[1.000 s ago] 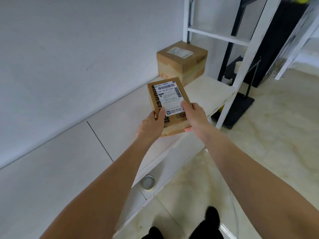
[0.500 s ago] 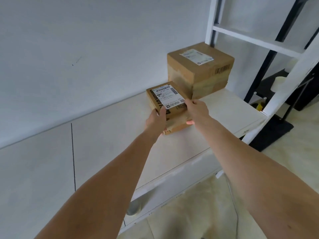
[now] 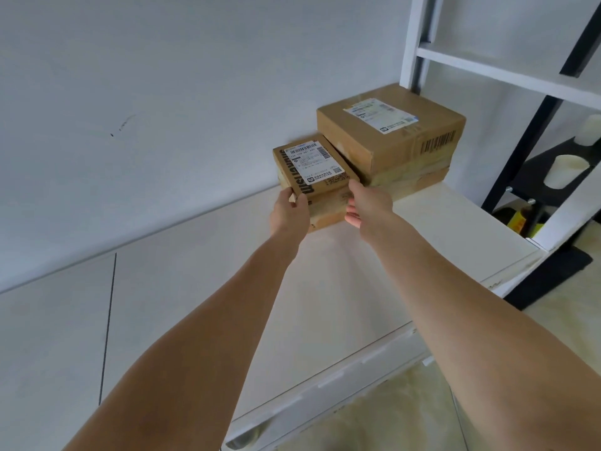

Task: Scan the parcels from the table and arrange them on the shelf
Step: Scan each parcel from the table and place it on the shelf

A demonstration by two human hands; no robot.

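Holding the small box (image 3: 314, 177) from both sides, the fingers (image 3: 300, 200) of the left hand (image 3: 287, 214) curl round its left corner, and the right hand (image 3: 369, 205) grips its right edge. The small box sits on the white shelf (image 3: 374, 262), close to the wall (image 3: 162, 109). Its right side touches a big box (image 3: 390, 141) that stands by the white post (image 3: 414, 43).

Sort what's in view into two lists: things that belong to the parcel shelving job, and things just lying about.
Job:
- small parcel, held by left hand and right hand
- large parcel beside it
- white shelf

Lying about:
- two white cups on the black rack
- yellow item below, unclear
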